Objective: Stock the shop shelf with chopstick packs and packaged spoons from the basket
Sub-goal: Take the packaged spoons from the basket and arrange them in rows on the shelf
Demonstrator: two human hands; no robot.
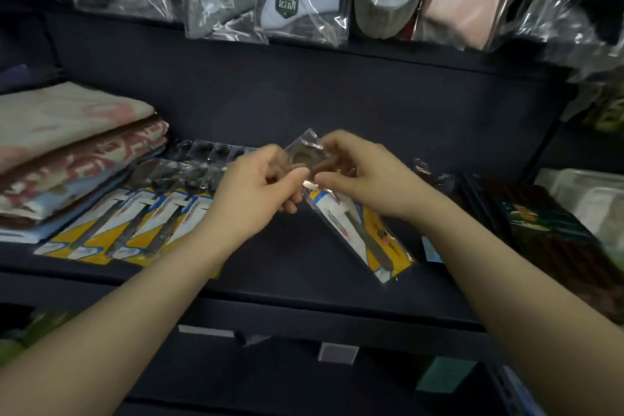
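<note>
Both bare forearms rise from the bottom corners and converge over the dark shelf (304, 284), meeting just above its middle. Between the hands is one packaged spoon (351, 213), a clear sleeve with a yellow and white card; it hangs above the shelf, its bowl end up at the hands and its handle end slanting down toward the shelf's front edge, right of centre.

On the left hand (260, 186) the thumb and curled fingers pinch the pack near the bowl, the knuckles turned up toward the camera. Meanwhile the right hand (358, 169) pinches the top edge of the sleeve from the other side, its fingers bent over the plastic and its thumb underneath. Holding the head end with both hands probably serves to square the pack before it goes down, though the frame is blurred there and exactly where each fingertip lies cannot be made out.

Left of the held pack, flat on the shelf, lies a row of spoon packs (135, 216), side by side and overlapping, bowls toward the shelf's back wall; the new one likely belongs at that row's right end. Folded towels (67, 152) are stacked at the shelf's left end. Dark packs (540, 223) lie at its right end; they may be chopsticks, but I cannot tell. No basket is in view.
</note>
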